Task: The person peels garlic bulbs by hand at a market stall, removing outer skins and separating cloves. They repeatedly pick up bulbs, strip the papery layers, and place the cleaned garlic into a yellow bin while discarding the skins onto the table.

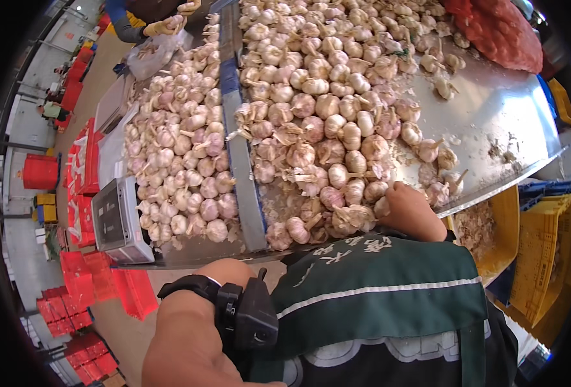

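Observation:
My right hand (pixel 409 209) is at the near edge of a metal table (pixel 488 104), its fingers curled around a garlic bulb (pixel 381 207) that is partly covered by them. Loose garlic bulbs with dry skins (pixel 331 130) spread out in front of it. Of my left hand (pixel 231 269), only the back shows, just below the table edge; its fingers are hidden, so its grip does not show. A black strap and device (pixel 254 314) sit on that wrist. A metal divider (pixel 241 159) separates this heap from cleaner-looking bulbs (pixel 184 159) on the left.
A digital scale (pixel 121 220) stands at the table's left corner. Across the table, a person's gloved hands (pixel 172 24) hold garlic near a plastic bag (pixel 155 55). A red mesh sack (pixel 495 34) lies far right. Yellow crates (pixel 541 251) stand right, red crates (pixel 133 290) left.

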Demonstrator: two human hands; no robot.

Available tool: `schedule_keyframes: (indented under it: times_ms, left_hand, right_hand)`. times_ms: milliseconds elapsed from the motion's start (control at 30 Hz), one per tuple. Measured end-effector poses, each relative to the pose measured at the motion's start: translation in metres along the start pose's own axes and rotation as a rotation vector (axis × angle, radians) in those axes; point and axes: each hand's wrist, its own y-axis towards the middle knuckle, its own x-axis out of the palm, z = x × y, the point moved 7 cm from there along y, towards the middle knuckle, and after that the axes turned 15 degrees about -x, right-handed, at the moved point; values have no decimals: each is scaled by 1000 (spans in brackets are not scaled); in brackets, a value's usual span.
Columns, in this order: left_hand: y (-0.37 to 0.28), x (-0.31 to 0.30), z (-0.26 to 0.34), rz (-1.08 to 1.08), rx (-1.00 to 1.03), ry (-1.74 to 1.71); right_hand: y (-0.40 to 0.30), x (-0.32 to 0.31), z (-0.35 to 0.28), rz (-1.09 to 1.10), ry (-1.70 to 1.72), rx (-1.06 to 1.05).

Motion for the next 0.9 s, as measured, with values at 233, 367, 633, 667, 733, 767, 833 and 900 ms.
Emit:
schedule_keyframes:
  times_ms: [233, 367, 633, 667, 733, 767, 833, 900]
  left_hand:
    - [-8, -14, 3, 157, -149, 239]
    - [-3, -17, -18, 227, 291, -7]
    - [23, -10, -73, 85, 337, -327]
    - [26, -3, -92, 67, 170, -253]
    - [23, 11, -139, 8, -179, -114]
    - [12, 9, -144, 0, -368, 28]
    - [-16, 29, -215, -100, -696, 146]
    - [-66, 72, -283, -306, -790, 393]
  right_hand:
    - [-5, 8, 12, 16, 3, 45]
    - [-2, 8, 8, -93, 4, 57]
    - [-3, 6, 12, -78, 15, 70]
    - [-3, 3, 15, -66, 38, 53]
    - [-8, -3, 22, -34, 139, 85]
    - [-5, -11, 15, -29, 203, 55]
    - [-13, -22, 31, 50, 364, 134]
    - [-8, -43, 32, 88, 543, 55]
